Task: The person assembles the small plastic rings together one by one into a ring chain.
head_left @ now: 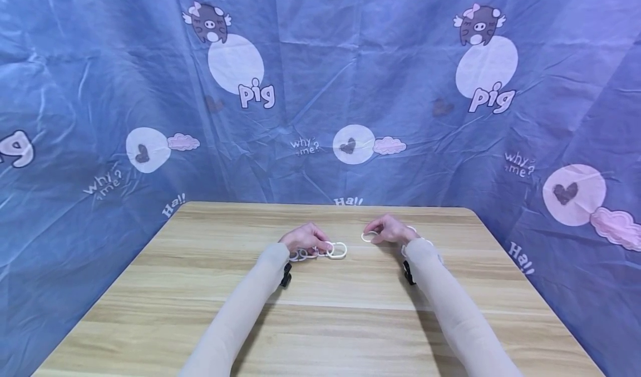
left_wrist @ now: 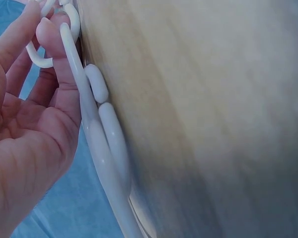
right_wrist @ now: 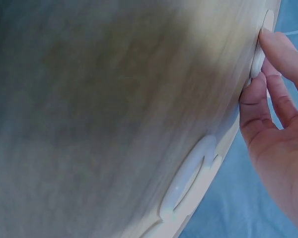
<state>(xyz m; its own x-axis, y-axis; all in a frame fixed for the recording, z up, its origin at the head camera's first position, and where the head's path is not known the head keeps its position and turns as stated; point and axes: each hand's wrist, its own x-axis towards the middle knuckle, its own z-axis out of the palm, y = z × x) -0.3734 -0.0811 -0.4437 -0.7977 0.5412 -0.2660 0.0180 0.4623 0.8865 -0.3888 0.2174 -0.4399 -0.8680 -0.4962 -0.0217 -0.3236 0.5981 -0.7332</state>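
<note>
With thumb and fingers, my left hand point(head_left: 306, 237) pinches a white plastic ring in a short chain of linked rings. The left wrist view shows the chain point(left_wrist: 100, 148) running from the fingertips down along the tabletop. An end ring point(head_left: 344, 250) sticks out to the right of that hand. Farther right, my right hand point(head_left: 392, 230) holds a single white ring point(right_wrist: 258, 62) between thumb and fingertips, close over the table. A gap of bare wood separates the two hands.
Several more white rings lie on the wooden table point(head_left: 320, 321) by the right wrist, partly hidden by the sleeve; one loose ring point(right_wrist: 181, 178) shows in the right wrist view. A blue printed curtain point(head_left: 320, 88) hangs behind the table and at both sides.
</note>
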